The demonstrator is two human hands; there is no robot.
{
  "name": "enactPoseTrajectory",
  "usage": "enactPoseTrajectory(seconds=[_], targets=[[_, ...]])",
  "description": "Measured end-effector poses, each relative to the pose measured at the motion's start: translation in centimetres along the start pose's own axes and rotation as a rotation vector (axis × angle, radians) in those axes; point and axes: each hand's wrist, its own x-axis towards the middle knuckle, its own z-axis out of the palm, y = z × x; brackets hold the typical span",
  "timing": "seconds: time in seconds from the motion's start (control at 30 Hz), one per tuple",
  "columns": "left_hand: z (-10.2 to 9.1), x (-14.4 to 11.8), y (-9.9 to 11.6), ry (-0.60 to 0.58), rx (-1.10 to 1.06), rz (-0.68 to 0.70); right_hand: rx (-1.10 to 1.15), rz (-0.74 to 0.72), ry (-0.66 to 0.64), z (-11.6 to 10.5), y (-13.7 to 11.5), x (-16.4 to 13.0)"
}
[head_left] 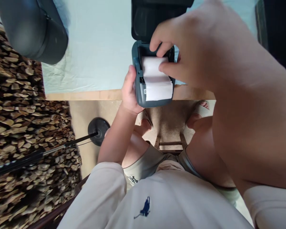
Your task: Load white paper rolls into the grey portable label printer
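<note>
A small dark blue-grey label printer (155,103) with its black lid (147,22) flipped up is held over the table's front edge. My left hand (130,92) is closed around its left side and underside, thumb along the rim. Inside the printer sits a white paper roll (154,65), and its loose end lies over the front of the body. My right hand (178,47) reaches in from the right with bent fingers. Its thumb rests on the roll and its fingertips are at the roll's far edge, partly blurred.
A pale blue cloth (97,41) covers the wooden-edged table (85,95). At the back left stands a dark grey cylindrical container (38,35). A black object (278,31) is at the far right. Below left are a round-based black stand (94,127) and stacked firewood (26,105).
</note>
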Motion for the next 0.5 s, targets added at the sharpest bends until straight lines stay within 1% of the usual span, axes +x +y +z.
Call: enactPoseTrajectory(seconds=[0.1,0.27,0.33,0.4,0.47,0.5], targets=[[-0.1,0.0,-0.1,-0.011,0.008,0.022,-0.026,0.028,-0.008,0.9,-0.2,-0.2],[0.4,0.0,-0.1,-0.005,0.065,0.053,-0.031,0.078,0.011,1.9,-0.8,0.1],[0.6,0.1,-0.2,0.020,0.087,0.083,-0.001,0.072,0.014,1.6,-0.9,0.2],[0.7,0.1,-0.2,0.055,0.118,0.104,0.049,0.048,0.020,0.9,-0.8,0.0],[0.8,0.1,-0.1,0.071,0.121,0.093,0.142,0.009,0.035,0.0,-0.2,-0.6],[0.8,0.1,0.0,0.066,0.107,0.062,0.225,0.005,0.052,-0.4,0.3,-1.0]])
